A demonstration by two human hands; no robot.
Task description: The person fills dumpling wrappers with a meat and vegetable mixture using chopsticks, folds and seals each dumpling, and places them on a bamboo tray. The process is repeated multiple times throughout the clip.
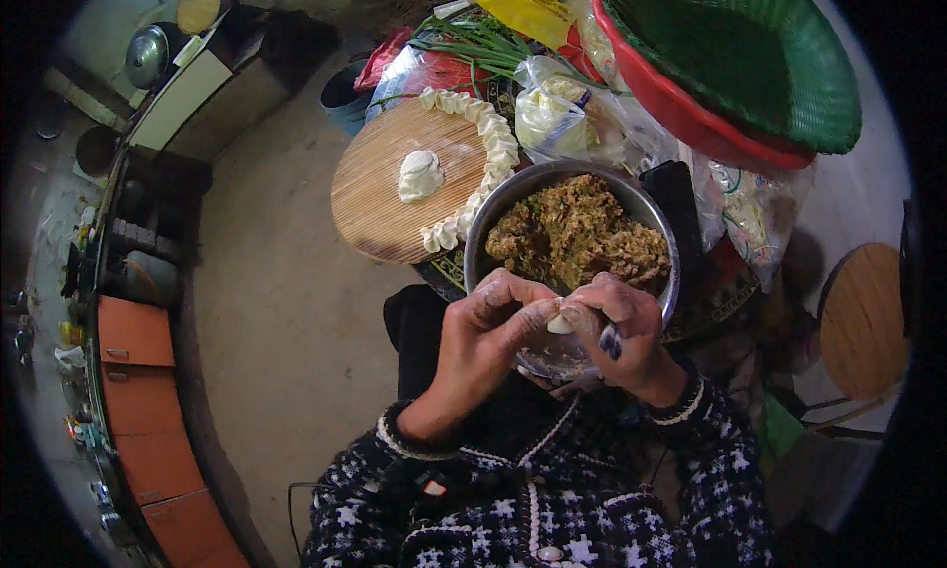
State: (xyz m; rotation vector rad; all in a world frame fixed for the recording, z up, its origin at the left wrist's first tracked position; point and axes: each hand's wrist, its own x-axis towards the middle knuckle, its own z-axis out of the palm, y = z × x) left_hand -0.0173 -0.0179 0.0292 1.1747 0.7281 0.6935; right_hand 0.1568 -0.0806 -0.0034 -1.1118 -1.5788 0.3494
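- Orange cupboards line the floor's left side.
- A green basket sits in a red basin, upper right.
- Dumplings curve along the right edge of a wooden board, beside a steel bowl of filling.
- The left hand and right hand meet above the bowl's near side, fingertips pinched together.
- Pale dough lies mid-board.
- A small dumpling is held between both hands' fingertips.
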